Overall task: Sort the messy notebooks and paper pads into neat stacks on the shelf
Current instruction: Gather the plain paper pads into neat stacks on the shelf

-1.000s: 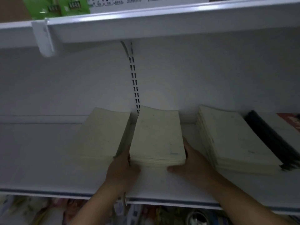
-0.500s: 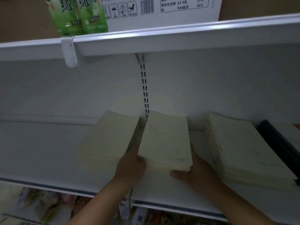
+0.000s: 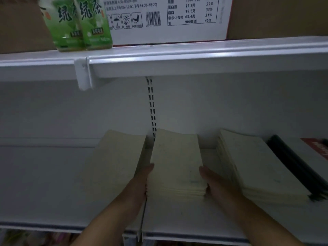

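Now left hand (image 3: pixel 141 182) and right hand (image 3: pixel 215 186) flank rectangular paper stack (image 3: pixel 177 159).

Matt cream paper pads (image 3: pixel 175 160); smooth white painted metal shelf (image 3: pixel 44 183).

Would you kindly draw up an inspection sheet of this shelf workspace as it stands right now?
Surface: white shelf, dimly lit, bare on its left part.
Job's things: three cream paper stacks side by side, left stack, middle stack, right stack. A black-edged stack lies at the far right, cut off by the frame.
Clutter: nothing seen.
Hands: left hand and right hand press flat against opposite sides of the middle stack.
Cables: nothing seen.
Surroundings: upper shelf carrying green tea cartons and a white printed box. A slotted upright runs up the back wall. Goods below are too blurred to tell.
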`<state>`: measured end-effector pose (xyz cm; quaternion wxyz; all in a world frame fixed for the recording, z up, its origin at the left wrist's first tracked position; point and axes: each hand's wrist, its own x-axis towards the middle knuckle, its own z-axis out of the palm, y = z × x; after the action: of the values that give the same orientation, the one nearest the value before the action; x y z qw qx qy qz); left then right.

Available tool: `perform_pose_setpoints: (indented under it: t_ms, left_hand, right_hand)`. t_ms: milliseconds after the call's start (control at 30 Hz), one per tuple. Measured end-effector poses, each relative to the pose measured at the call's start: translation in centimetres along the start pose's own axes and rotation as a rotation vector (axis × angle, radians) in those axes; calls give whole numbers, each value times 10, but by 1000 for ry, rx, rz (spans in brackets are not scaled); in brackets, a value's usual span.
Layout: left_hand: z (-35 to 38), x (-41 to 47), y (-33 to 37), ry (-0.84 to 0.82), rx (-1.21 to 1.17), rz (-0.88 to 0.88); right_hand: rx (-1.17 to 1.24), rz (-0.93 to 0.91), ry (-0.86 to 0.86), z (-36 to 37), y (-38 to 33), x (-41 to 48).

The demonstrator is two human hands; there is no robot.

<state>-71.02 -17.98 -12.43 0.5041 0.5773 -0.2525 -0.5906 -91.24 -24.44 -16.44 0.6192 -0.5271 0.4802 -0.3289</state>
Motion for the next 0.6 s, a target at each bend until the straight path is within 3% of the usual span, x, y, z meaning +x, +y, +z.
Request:
perform_pose_setpoints:
  t_ms: [100, 167, 233, 300, 367, 467, 500, 600]
  left_hand:
    - [-3, -8, -3, 74, 188, 111]
    - [3, -19, 4, 148, 434, 373]
    - [3, -34, 15, 88, 551, 592]
    - [5, -40, 27, 29, 526, 671]
    - [19, -39, 34, -56, 378, 624]
    - [60, -37, 34, -220, 221, 470]
    - [74, -33, 30, -265, 185, 389]
    - [118, -23, 8, -369, 115, 167]
  right_hand:
    - [-106, -24, 96, 14, -5, -3]
    - [-213, -25, 139, 18, -9, -9]
    - [-416, -50, 189, 22, -26, -27]
    - [-532, -230, 226, 23, -44, -49]
    - [-531, -355, 242, 17, -64, -69]
    - [-643, -516, 503, -22, -76, -75]
    - [-690, -492, 564, -42, -73, -72]
    - [-865, -140, 604, -103, -59, -62]
